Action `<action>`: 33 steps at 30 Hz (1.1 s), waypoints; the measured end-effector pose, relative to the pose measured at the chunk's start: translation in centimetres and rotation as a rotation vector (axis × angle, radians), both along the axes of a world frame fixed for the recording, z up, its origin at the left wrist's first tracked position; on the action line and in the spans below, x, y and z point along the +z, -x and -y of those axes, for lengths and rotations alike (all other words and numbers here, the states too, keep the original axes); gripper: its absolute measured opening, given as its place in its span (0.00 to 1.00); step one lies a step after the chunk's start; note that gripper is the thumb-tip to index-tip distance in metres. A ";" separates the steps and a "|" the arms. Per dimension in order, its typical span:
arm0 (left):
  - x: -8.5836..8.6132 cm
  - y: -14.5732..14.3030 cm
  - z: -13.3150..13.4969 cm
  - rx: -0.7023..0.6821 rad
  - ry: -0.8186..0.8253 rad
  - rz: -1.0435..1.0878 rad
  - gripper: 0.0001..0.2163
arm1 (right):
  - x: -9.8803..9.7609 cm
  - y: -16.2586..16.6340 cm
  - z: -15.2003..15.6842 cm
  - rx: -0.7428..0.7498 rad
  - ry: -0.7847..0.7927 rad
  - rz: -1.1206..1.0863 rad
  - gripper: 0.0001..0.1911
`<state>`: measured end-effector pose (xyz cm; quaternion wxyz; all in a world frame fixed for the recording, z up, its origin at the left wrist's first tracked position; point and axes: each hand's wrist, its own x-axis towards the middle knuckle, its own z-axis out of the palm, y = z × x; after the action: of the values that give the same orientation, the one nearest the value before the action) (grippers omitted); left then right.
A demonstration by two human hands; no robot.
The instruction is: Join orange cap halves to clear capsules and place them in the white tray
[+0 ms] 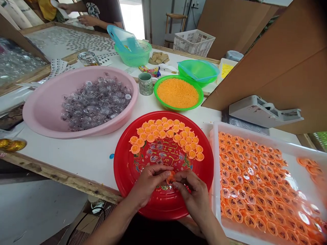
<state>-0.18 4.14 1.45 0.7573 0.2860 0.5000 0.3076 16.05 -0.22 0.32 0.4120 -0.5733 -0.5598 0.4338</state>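
Note:
Over the near half of a round red tray (122, 163), my left hand (150, 178) and my right hand (192, 190) meet fingertip to fingertip. Both pinch one small round orange disc (170, 177), partly covered by the fingers. Along the tray's far side lie many orange discs (150, 137) in overlapping rows, each with a raised ring and an orange-yellow middle. To the right, a white bin (216, 170) holds rows of orange discs with clear shiny tops and dark printed marks (251, 183).
A pink basin (43, 102) of clear domed pieces (97, 102) stands left. Behind the tray are a mug (145, 84) and a green bowl of orange granules (177, 92). A tape dispenser (263, 110) sits by a cardboard panel (276, 68). Another person (102, 13) works at the back left.

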 end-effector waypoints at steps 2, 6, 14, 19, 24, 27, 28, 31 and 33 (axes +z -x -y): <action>-0.1 0.0 0.0 0.014 -0.008 0.002 0.12 | -0.3 -0.1 0.0 -0.016 0.084 -0.074 0.05; -0.2 -0.1 0.0 0.036 -0.040 -0.043 0.11 | -1.0 -0.2 -0.2 -0.064 0.233 -0.343 0.03; 0.1 -0.1 -0.1 -0.066 -0.102 -0.091 0.10 | -0.9 -0.4 -0.8 -0.056 0.333 -0.513 0.07; -0.6 -0.3 0.0 -0.106 -0.114 -0.156 0.11 | -0.8 -0.4 -0.8 -0.031 0.360 -0.420 0.07; -0.4 -0.5 -0.2 -0.053 -0.091 -0.207 0.11 | -0.3 -0.6 -0.8 -0.042 0.384 -0.390 0.09; 0.0 -0.3 -0.2 -0.086 -0.101 -0.184 0.12 | 0.0 -0.6 -0.8 -0.033 0.403 -0.410 0.10; 0.1 -0.2 -0.3 -0.113 -0.099 -0.152 0.14 | 0.0 -0.6 -0.8 -0.033 0.406 -0.417 0.11; 0.1 0.1 -0.2 -0.173 -0.093 -0.069 0.19 | 0.1 -0.6 -0.8 -0.043 0.412 -0.457 0.12; 0.0 0.2 -0.2 -0.175 -0.110 -0.077 0.19 | 0.1 -0.6 -0.8 -0.031 0.427 -0.518 0.11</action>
<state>-0.39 4.35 1.47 0.7445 0.3815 0.4844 0.2562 16.70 0.59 0.40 0.4175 -0.5257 -0.3242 0.6665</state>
